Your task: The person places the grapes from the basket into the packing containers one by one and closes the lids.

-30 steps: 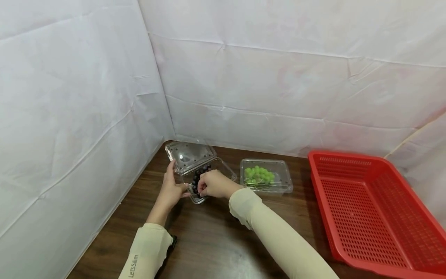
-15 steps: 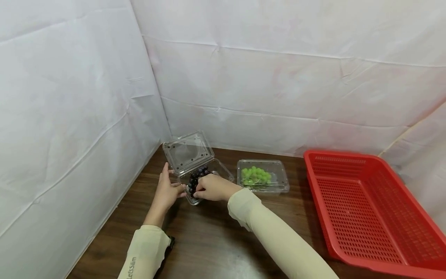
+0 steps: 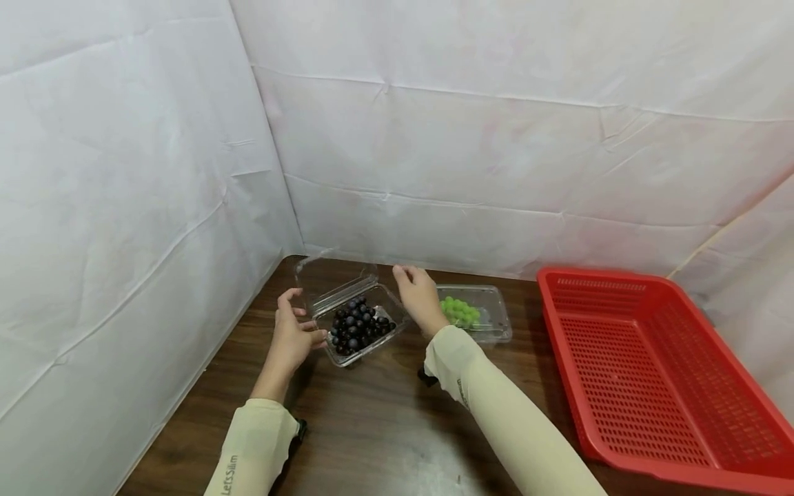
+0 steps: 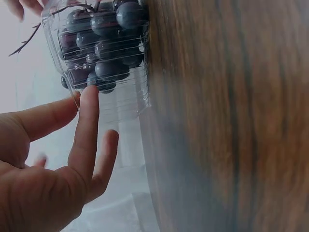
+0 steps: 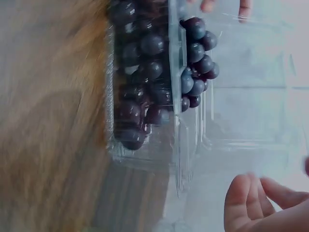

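Dark grapes fill a clear plastic clamshell box on the table, its lid raised at the back. My left hand is at the box's left end; in the left wrist view, outstretched fingers touch the end wall. By the box's far right corner, my right hand is raised with fingers bent and thumb close to them, holding nothing. A thin bare stem pokes out over the rim in the left wrist view.
To the right lies a second clear box with green grapes, its lid down and partly behind my right hand. A large red plastic basket takes up the table's right side. White sheeting hangs behind and at the left.
My right hand has left the dark grapes and moved right and back to the box's far corner. The grapes now show fully. My left hand stays at the left end; the lid's tilt has changed.
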Tool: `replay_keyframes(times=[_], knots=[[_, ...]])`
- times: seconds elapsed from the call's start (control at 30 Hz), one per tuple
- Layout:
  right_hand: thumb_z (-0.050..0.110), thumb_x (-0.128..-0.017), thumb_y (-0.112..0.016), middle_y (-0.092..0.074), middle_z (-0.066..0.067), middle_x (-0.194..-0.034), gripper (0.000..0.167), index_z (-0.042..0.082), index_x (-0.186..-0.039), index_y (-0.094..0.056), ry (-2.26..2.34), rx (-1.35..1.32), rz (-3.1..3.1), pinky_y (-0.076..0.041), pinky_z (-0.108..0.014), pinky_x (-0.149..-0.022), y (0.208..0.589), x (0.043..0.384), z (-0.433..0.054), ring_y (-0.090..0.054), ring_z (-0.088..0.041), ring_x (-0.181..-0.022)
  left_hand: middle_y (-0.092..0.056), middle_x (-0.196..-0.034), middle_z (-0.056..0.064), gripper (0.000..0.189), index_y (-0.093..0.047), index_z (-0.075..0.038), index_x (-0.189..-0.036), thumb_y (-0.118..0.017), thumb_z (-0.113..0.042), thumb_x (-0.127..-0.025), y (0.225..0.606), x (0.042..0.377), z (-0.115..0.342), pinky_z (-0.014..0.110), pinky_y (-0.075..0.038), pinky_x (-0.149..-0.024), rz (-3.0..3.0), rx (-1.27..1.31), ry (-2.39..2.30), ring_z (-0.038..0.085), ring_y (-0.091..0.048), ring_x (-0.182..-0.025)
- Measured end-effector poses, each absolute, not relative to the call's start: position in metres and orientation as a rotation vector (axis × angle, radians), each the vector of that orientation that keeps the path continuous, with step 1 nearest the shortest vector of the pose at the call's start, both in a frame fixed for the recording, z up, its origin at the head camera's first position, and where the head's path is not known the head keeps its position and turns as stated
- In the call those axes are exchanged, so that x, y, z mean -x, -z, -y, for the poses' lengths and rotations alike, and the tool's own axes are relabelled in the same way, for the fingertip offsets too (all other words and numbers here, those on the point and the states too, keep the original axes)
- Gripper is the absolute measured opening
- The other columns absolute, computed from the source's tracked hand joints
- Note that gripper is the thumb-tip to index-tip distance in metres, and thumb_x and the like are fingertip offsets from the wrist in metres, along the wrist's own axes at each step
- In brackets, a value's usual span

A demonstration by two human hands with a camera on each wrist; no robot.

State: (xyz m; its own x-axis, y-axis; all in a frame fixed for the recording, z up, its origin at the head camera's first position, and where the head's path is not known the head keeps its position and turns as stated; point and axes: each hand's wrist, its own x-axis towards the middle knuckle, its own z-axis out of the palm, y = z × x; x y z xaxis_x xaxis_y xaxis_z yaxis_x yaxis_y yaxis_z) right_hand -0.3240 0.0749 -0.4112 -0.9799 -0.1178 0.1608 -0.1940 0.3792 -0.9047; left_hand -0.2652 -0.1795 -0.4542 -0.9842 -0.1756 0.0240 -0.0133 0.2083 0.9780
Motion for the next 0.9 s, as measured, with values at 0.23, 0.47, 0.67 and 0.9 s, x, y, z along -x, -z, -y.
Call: replay_keyframes(times=[0.23, 0.47, 0.67, 0.9], knots=[[0.066, -0.102, -0.024, -0.044, -0.006, -0.149, 0.070, 0.018, -0.151, -0.042, -2.014, -0.293, 2.431, -0.040, -0.051, -0.109, 0.413, 0.328, -0.082, -0.046, -0.031, -0.133, -0.026, -0.128, 0.016, 0.063, -0.035, -0.006, -0.119, -0.066, 0.028, -0.076, 0.456, 0.270, 0.182, 0.048, -0.061, -0.072, 2.375, -0.127, 1.797, 0.045, -0.055, -0.110], [0.043, -0.107, -0.039, -0.060, -0.008, -0.132, 0.045, 0.013, -0.133, -0.060, -2.003, -0.244, 2.544, -0.045, -0.049, -0.102, 0.411, 0.313, -0.080, -0.055, -0.028, -0.122, -0.037, -0.125, 0.018, 0.014, -0.052, 0.000, -0.108, -0.054, 0.008, -0.097, 0.455, 0.270, 0.186, 0.036, -0.061, -0.077, 2.470, -0.120, 1.645, 0.035, -0.061, -0.105], [0.021, -0.107, -0.032, -0.049, -0.010, -0.146, 0.043, 0.009, -0.143, -0.053, -1.906, -0.233, 2.673, -0.046, -0.046, -0.084, 0.413, 0.295, -0.076, -0.055, -0.028, -0.109, -0.049, -0.135, 0.021, 0.040, -0.052, 0.001, -0.134, -0.042, -0.029, -0.109, 0.451, 0.264, 0.197, 0.044, -0.056, -0.092, 2.467, -0.144, 1.862, 0.034, -0.051, -0.123], [-0.007, -0.088, -0.039, -0.045, -0.016, -0.146, 0.061, 0.003, -0.149, -0.044, -1.550, -0.349, 2.861, -0.044, -0.042, -0.091, 0.421, 0.287, -0.072, -0.045, -0.031, -0.135, -0.026, -0.156, 0.021, 0.058, -0.031, -0.010, -0.155, -0.054, -0.025, -0.105, 0.449, 0.258, 0.208, 0.049, -0.053, -0.095, 2.650, 0.013, 1.997, 0.041, -0.048, -0.131]])
